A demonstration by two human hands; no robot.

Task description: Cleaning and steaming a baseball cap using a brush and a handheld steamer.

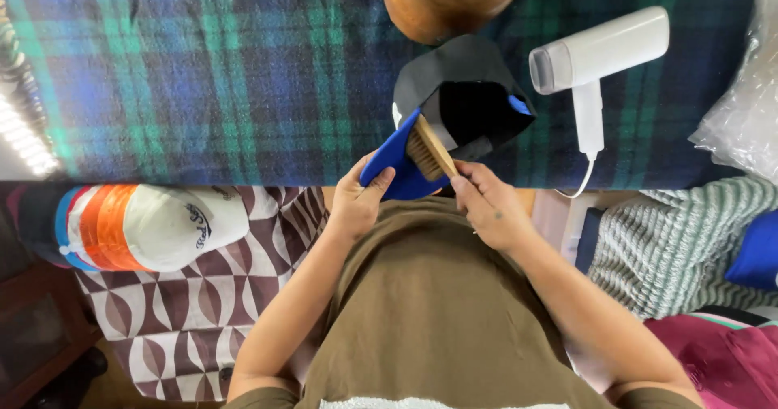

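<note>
A black cap (470,93) with a blue brim (393,162) lies on the plaid blanket (203,77) at the near edge. My left hand (352,202) grips the blue brim from below. In my right hand (490,206) is a small wooden brush (429,146), its bristles pressed against the brim's upper side. The two hands sit close together right in front of my body.
A white hand-held steamer (596,57) with its cord lies to the right of the cap. A brown wooden rounded form (450,0) stands behind it. A white and orange striped cap (138,227) rests at left. Clear plastic wrap (745,93) and a knitted grey cloth (681,239) are at right.
</note>
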